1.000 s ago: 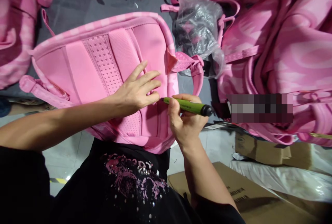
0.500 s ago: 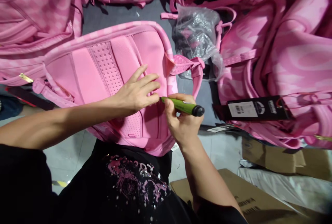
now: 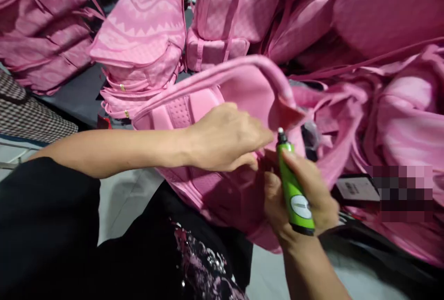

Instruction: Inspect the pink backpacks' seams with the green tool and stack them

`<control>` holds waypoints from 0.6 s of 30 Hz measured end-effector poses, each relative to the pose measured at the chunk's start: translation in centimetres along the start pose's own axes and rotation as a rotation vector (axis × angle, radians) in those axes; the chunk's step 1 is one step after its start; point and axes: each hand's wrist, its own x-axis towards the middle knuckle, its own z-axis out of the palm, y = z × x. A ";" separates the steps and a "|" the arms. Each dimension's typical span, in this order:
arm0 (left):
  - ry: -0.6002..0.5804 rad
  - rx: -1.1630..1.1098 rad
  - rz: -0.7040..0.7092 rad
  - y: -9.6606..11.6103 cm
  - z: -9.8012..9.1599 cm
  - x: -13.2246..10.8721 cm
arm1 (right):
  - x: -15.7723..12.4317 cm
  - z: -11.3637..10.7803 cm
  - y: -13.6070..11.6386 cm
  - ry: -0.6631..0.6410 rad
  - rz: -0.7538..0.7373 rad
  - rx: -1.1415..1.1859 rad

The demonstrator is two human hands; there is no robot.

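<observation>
A pink backpack (image 3: 246, 89) lies in front of me with its padded, perforated back panel up. It sits tilted, and its top edge bows up. Over the panel reaches my left hand (image 3: 224, 138), fingers and thumb closed on the backpack's fabric; the fingertips are partly hidden. My right hand (image 3: 317, 189) is wrapped around a green marker (image 3: 291, 184), close to the backpack's right end. The marker is uncapped, with its pale tip pointing up and its black end toward me. Some right fingers reach in near the left fingertips, where the contact is blurred.
A stack of pink backpacks (image 3: 142, 27) stands behind, with more backpacks (image 3: 239, 13) piled at the back. At the right lie other pink bags (image 3: 409, 110) and a black hang tag (image 3: 357, 189). Checkered cloth (image 3: 21, 105) shows at the left edge.
My left hand has gone from lying spread on the panel to closing on the backpack. The marker has swung from pointing left to pointing up. The backpack has tilted, and the view has lifted.
</observation>
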 end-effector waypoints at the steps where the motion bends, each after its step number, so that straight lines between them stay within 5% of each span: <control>1: 0.052 -0.022 -0.052 1.0 -0.8 -0.7 | 0.8 -0.8 -0.5 -0.004 -0.054 0.000; 4: 0.153 -0.083 -0.192 2.5 -0.1 -2.6 | 2.0 -1.9 -0.8 -0.137 -0.140 0.013; 9: 0.073 -0.286 -0.134 1.5 6.2 -4.5 | -1.6 -0.3 2.7 -0.369 -0.197 0.032; 13: 0.355 -0.084 -0.086 0.2 7.4 -4.3 | -3.8 0.4 3.6 -0.403 -0.211 -0.018; 15: 0.295 0.021 -0.106 -0.8 7.5 -3.3 | -4.0 0.5 3.2 -0.403 -0.205 -0.013; 18: 0.053 -0.009 -0.147 -3.5 8.8 -1.0 | -4.0 1.2 2.7 -0.394 -0.135 0.010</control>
